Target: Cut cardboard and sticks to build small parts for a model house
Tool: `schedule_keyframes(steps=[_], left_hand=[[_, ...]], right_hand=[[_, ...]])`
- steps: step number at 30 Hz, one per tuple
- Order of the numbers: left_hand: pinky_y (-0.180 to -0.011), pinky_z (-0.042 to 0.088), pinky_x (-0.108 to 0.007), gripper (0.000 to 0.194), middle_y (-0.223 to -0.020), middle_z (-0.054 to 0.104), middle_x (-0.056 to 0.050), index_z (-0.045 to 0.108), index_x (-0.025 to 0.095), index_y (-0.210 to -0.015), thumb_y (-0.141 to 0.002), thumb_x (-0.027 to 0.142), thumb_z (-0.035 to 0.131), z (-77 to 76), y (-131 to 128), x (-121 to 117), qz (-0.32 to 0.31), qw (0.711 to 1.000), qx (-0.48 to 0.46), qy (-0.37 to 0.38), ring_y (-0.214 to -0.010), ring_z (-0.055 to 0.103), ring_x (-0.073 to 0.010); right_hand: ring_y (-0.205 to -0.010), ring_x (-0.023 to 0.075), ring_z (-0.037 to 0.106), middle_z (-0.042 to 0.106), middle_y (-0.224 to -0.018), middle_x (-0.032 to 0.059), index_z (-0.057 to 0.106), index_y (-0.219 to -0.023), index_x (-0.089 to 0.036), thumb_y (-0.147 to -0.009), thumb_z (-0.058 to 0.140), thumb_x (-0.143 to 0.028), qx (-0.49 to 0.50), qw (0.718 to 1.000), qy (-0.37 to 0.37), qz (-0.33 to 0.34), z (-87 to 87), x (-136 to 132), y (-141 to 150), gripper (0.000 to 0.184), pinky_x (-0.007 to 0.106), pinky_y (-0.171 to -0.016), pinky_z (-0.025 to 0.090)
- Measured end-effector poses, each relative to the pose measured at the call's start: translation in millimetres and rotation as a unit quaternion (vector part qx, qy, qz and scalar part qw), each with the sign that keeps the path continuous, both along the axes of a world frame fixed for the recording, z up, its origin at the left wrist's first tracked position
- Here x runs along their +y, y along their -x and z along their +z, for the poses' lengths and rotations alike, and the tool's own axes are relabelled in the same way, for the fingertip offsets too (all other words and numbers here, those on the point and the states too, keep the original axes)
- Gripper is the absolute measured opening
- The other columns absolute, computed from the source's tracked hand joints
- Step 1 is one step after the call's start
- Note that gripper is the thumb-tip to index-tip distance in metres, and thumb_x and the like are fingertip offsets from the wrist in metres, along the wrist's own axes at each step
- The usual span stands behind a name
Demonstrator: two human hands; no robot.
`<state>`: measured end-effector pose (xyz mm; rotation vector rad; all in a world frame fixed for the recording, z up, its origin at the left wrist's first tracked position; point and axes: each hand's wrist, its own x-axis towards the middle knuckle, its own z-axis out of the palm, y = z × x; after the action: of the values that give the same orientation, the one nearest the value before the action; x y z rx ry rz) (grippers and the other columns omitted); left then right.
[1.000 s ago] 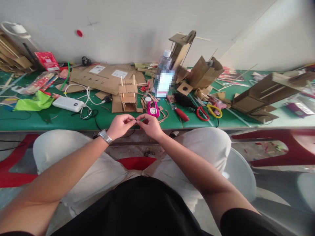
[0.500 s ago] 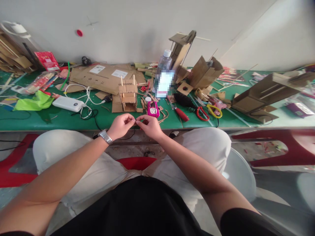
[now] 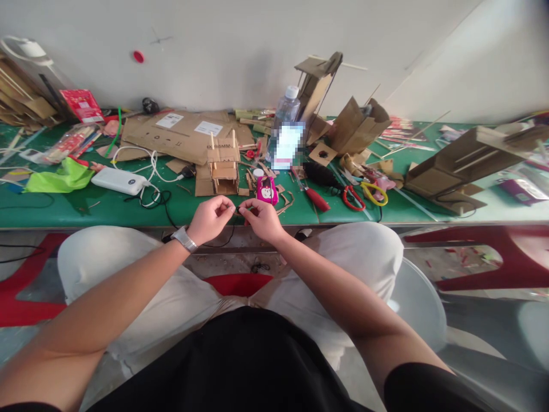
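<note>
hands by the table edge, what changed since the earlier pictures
The left hand and right hand have parted slightly at the fingertips, which met before. What they pinch is too small to identify; no release can be made out. The cardboard model and pink item stayed put.

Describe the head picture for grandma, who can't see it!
The left hand and right hand nearly meet at the edge of a cluttered green table; anything held is too small to identify. Beyond stands a cardboard frame, beside a pink object.
</note>
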<state>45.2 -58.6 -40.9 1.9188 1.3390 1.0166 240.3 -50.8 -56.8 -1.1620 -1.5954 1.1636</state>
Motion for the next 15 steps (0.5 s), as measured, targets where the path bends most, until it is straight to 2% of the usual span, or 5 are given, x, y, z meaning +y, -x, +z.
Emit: schedule_keyframes(steps=[5, 15], left_hand=[[-0.057, 0.036, -0.026, 0.014, -0.061, 0.056, 0.003, 0.072, 0.017, -0.09, -0.092, 0.03, 0.068, 3.4, 0.0, -3.2, 0.001, 0.997, 0.034, -0.066, -0.055, 0.049, -0.0121], [-0.058, 0.037, -0.026, 0.014, -0.06, 0.06, 0.003, 0.078, 0.018, -0.092, -0.091, 0.03, 0.07, -1.8, 0.6, -0.4, 0.001, 0.996, 0.044, -0.079, -0.053, 0.048, -0.0118]], right_hand=[[-0.053, 0.0126, 0.059, 0.065, -0.065, -0.0007, 0.071, -0.095, -0.017, -0.09, 0.068, -0.039, 0.007, 1.0, 0.012, -0.006, -2.6, 1.4, 0.7, 0.023, 0.022, -0.05, 0.04], [-0.055, 0.0123, 0.06, 0.069, -0.07, 0.001, 0.073, -0.092, -0.017, -0.087, 0.071, -0.044, 0.013, 1.0, 0.013, 0.001, 0.4, 1.9, -1.1, 0.027, 0.023, -0.051, 0.042]])
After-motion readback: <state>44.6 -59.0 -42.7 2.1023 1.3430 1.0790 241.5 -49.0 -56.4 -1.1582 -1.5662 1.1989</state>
